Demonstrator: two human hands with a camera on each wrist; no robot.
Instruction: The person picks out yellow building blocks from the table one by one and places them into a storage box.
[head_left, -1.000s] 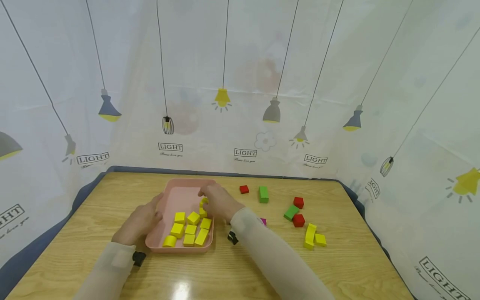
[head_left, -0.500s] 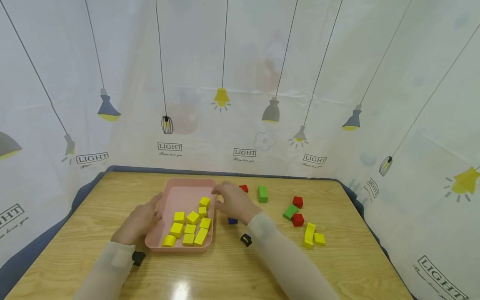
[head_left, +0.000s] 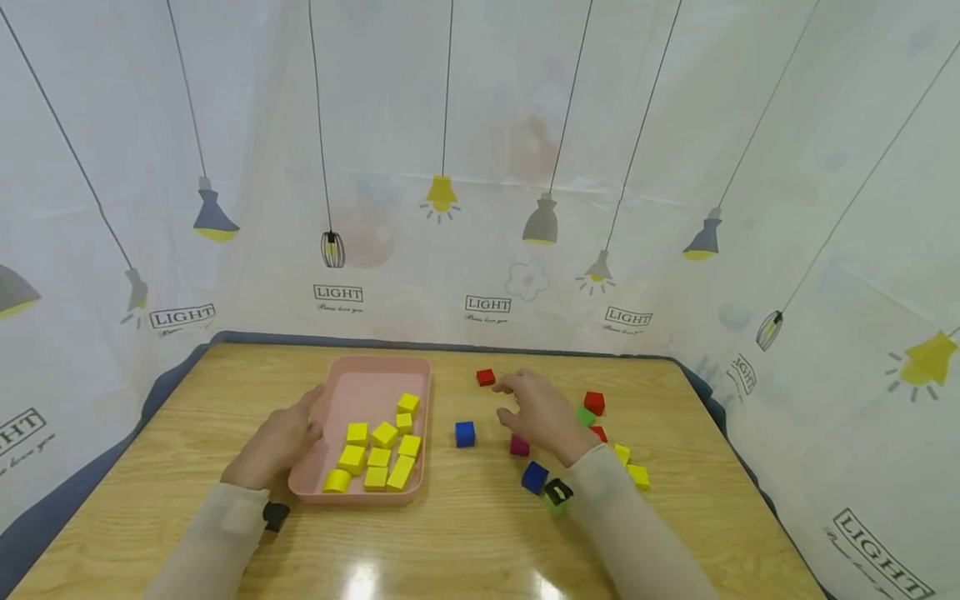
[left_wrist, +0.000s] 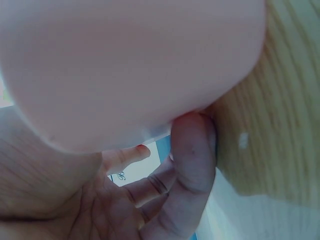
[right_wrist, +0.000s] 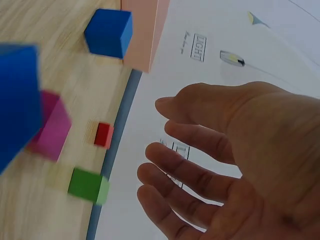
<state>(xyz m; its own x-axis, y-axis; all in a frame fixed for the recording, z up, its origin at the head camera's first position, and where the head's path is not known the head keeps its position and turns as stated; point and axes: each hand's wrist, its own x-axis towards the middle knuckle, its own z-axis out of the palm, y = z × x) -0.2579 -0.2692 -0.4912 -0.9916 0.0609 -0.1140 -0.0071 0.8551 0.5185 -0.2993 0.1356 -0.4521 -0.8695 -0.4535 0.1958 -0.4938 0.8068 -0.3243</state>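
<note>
My left hand [head_left: 276, 443] grips the left wall of a pink tray [head_left: 360, 392], its thumb over the rim. In the left wrist view, a bent finger [left_wrist: 192, 155] touches the outer wall of the tray [left_wrist: 130, 65] near the table. Several yellow blocks [head_left: 378, 457] lie in the near and right parts of the tray. My right hand [head_left: 543, 417] hovers above the table right of the tray, holding nothing. Its fingers are spread and slightly bent in the right wrist view. Closest to it are a magenta block [head_left: 519, 446] and a red block [head_left: 486, 377].
Two blue blocks, one by the tray [head_left: 465, 434] and one nearer [head_left: 535, 477], lie on the wooden table. Right of my right hand are red blocks [head_left: 594, 403] and yellow blocks [head_left: 638, 477]. A green block [right_wrist: 87, 185] shows in the right wrist view. A printed curtain [head_left: 420, 267] stands behind.
My right hand has let go of a yellow block in the tray, then lifted out and moved right over the loose blocks. My left hand stays on the tray.
</note>
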